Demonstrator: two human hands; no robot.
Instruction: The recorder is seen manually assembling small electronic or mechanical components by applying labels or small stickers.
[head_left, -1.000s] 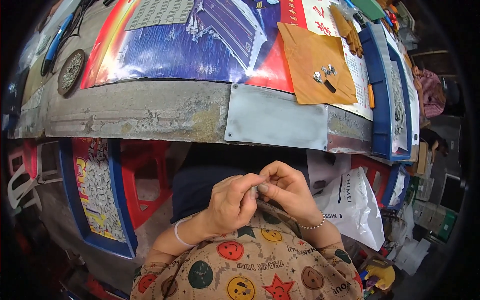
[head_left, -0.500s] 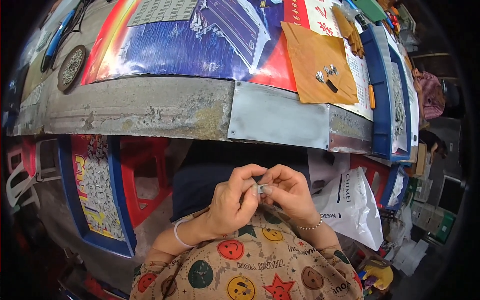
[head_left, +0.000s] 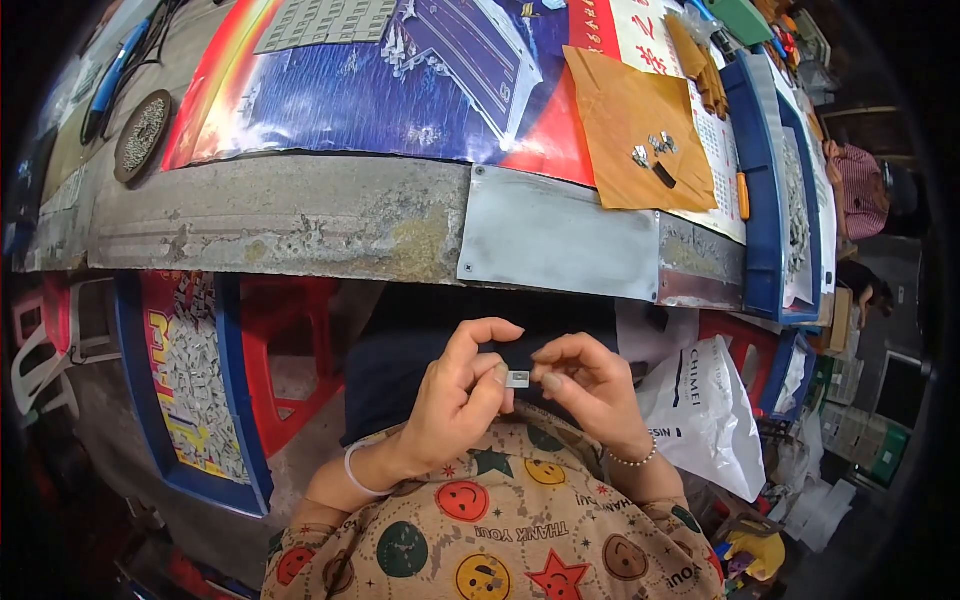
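My left hand [head_left: 455, 405] pinches a small silvery-grey rectangular piece [head_left: 518, 379] between thumb and fingers, above my lap. The piece sticks out toward the right, and a darker patch shows on its face. My right hand [head_left: 600, 400] is just right of the piece, with a gap between them. Its fingers are loosely curled and its thumb stands apart from the index finger; I see nothing in them. Both hands are below the near edge of the workbench [head_left: 300, 215], over a patterned apron [head_left: 490, 520].
A blue tray [head_left: 245, 440] of many small grey pieces stands at left beside a red stool [head_left: 290, 350]. On the bench lie a dish of tiny metal parts [head_left: 143, 137], brown paper [head_left: 620, 110] with bits on it and an orange-handled tool [head_left: 743, 195]. A white bag [head_left: 715, 420] stands at right.
My hands have parted slightly. My right fingers have come away from the small piece and moved right; it stays in my left hand, now more exposed. My left index finger has lifted.
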